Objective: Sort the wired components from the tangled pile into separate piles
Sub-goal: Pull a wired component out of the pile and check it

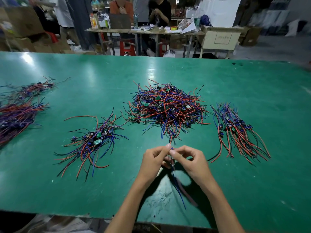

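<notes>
Several sorted piles already flank a green tabletop (168,68), yet the tangled pile (165,107) at centre remains the largest, so much sorting is judged left. Nearest the edge, left hand (154,159) and right hand (189,161) together pinch one wired component (172,148).

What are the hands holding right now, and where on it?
One wired component: the left hand and right hand pinch its small blue body at the top, wires hanging below.
</notes>
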A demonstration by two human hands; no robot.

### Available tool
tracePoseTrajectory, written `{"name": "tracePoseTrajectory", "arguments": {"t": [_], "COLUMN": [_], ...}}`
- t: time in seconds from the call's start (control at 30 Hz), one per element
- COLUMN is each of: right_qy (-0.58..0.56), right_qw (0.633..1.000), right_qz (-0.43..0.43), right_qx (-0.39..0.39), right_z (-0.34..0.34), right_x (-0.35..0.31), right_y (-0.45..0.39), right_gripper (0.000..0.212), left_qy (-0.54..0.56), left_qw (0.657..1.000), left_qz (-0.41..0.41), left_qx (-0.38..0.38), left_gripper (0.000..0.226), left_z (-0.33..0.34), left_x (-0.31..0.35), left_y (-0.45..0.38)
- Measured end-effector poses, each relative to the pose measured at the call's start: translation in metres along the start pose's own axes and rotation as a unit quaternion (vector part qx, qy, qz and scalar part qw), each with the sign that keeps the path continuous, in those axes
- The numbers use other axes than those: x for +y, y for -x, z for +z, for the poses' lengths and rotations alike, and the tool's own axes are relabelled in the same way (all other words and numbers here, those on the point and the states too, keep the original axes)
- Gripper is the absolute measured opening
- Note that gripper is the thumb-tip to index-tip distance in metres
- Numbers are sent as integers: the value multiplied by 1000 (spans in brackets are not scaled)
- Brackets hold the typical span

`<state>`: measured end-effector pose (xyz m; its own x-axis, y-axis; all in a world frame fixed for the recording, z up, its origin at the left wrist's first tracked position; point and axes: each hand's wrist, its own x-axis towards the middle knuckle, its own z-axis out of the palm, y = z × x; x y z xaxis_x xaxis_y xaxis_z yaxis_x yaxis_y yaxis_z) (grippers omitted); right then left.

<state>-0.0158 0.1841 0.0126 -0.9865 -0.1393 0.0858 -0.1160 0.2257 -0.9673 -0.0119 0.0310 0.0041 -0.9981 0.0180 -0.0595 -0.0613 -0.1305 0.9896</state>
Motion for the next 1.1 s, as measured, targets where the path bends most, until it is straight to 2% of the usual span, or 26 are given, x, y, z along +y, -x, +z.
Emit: {"name": "tracePoseTrajectory", "arguments": {"t": [0.1,0.23,0.33,0.43,0.6,0.7,0.9,1.1], "right_qy": [73,16,-10,-31,-86,-86,-94,-114], "right_qw": [996,994,996,999,996,995,993,991], "right_qz": [-22,14,47,26,17,28,21,60], "right_qx": [37,111,71,22,35,43,64,37], "right_z": [8,13,13,12,12,18,25,25], "right_x": [7,16,14,8,5,8,13,14], "right_y": [5,8,-4,-11,-18,-20,-14,-10], "right_gripper": [23,38,30,21,18,21,18,22], "left_qy": [2,45,52,36,54,66,43,31], "left_qw": [1000,998,996,996,996,996,998,998], "left_qz": [-7,-42,-51,-52,-57,-56,-47,-45], "left_qx": [2,-21,-59,-69,-42,-34,-17,-31], "left_gripper": [22,24,30,28,21,24,15,20], "left_z": [-4,-8,-9,-7,-6,-5,-7,-5], "left_x": [-3,-1,2,3,4,2,2,2], "left_y": [0,0,1,3,0,-1,-2,-3]}}
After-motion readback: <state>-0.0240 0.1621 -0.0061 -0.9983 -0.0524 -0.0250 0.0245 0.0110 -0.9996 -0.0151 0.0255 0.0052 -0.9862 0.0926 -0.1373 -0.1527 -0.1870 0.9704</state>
